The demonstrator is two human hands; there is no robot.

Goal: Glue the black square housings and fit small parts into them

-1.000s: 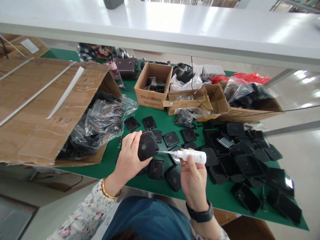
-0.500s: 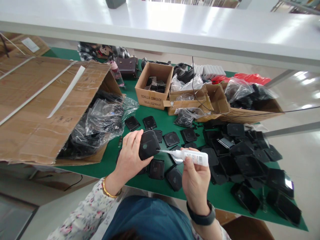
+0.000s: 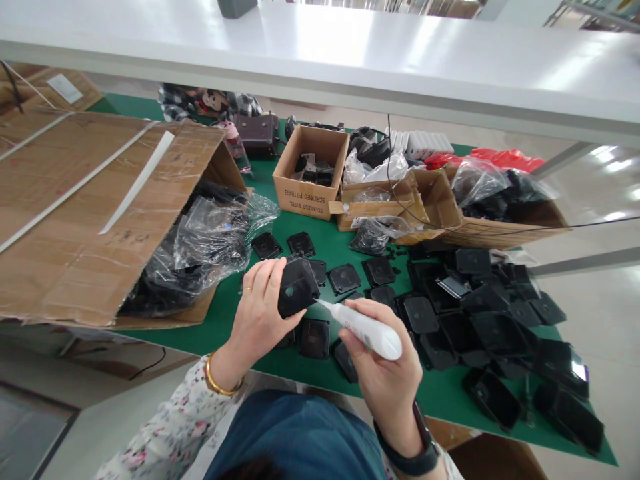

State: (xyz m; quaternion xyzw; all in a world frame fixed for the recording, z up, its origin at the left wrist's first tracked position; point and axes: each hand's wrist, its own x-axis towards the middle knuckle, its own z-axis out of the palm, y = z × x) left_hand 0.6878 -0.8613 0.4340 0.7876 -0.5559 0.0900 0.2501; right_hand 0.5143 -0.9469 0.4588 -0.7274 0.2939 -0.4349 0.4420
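My left hand (image 3: 260,303) is closed on the edge of a flat, square black plastic cover (image 3: 296,285), tilted above the table. My right hand (image 3: 385,367) grips a white squeeze bottle (image 3: 373,333) with a long thin nozzle. The nozzle tip is at the cover's lower right corner; whether it touches cannot be made out. Under and around my hands lie several similar black covers, among them one just below (image 3: 315,338) and one farther back (image 3: 343,279).
Green table (image 3: 240,343). At left lies a big carton (image 3: 90,220) with plastic-wrapped parts. A small carton (image 3: 306,200) and an open carton (image 3: 510,230) stand behind. Black housings (image 3: 500,333) pile up at right. A white shelf (image 3: 320,60) crosses above the back.
My right hand has turned the bottle so its base points down toward me, with the nozzle still at the cover's corner. The cover and my left hand have hardly moved.
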